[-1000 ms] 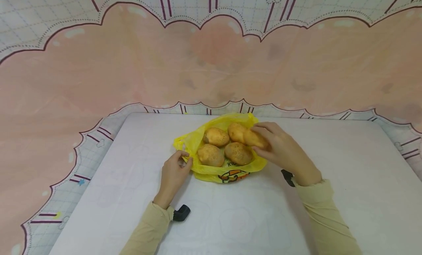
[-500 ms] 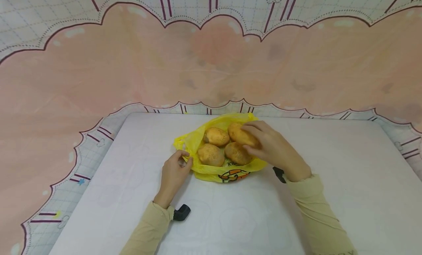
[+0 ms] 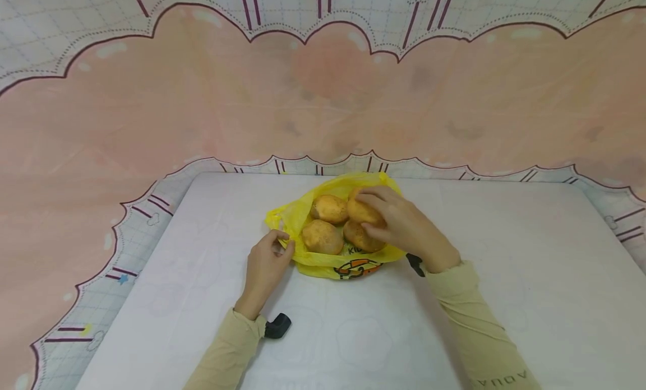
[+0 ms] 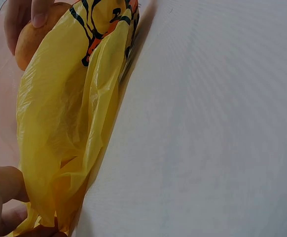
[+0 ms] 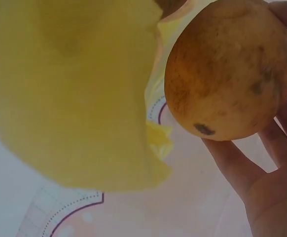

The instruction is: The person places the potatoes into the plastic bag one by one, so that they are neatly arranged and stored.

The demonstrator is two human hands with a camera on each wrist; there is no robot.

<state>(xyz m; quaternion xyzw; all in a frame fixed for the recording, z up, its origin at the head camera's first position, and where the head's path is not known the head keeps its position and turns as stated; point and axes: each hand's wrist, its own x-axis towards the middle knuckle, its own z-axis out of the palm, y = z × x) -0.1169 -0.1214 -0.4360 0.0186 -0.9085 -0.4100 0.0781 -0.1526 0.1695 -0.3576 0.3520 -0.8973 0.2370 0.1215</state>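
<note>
A yellow plastic bag (image 3: 313, 262) lies with its mouth spread in the middle of the white table, several potatoes (image 3: 322, 236) inside it. My left hand (image 3: 266, 267) pinches the bag's left edge; in the left wrist view its fingers (image 4: 5, 182) are at the gathered plastic. Over the right part of the bag, my right hand (image 3: 406, 224) grips another potato (image 5: 232, 74), tan with dark spots, between thumb and fingers. From the head, this potato overlaps the potatoes beneath it and partly hides them.
The white table (image 3: 530, 267) reaches past the bag on both sides. Behind it hangs a pink and white patterned cloth (image 3: 323, 98). A black wrist piece (image 3: 278, 326) sticks out at the left cuff.
My right hand has moved left with the potato, from the bag's right rim to over the other potatoes. The left hand and the bag have stayed in place.
</note>
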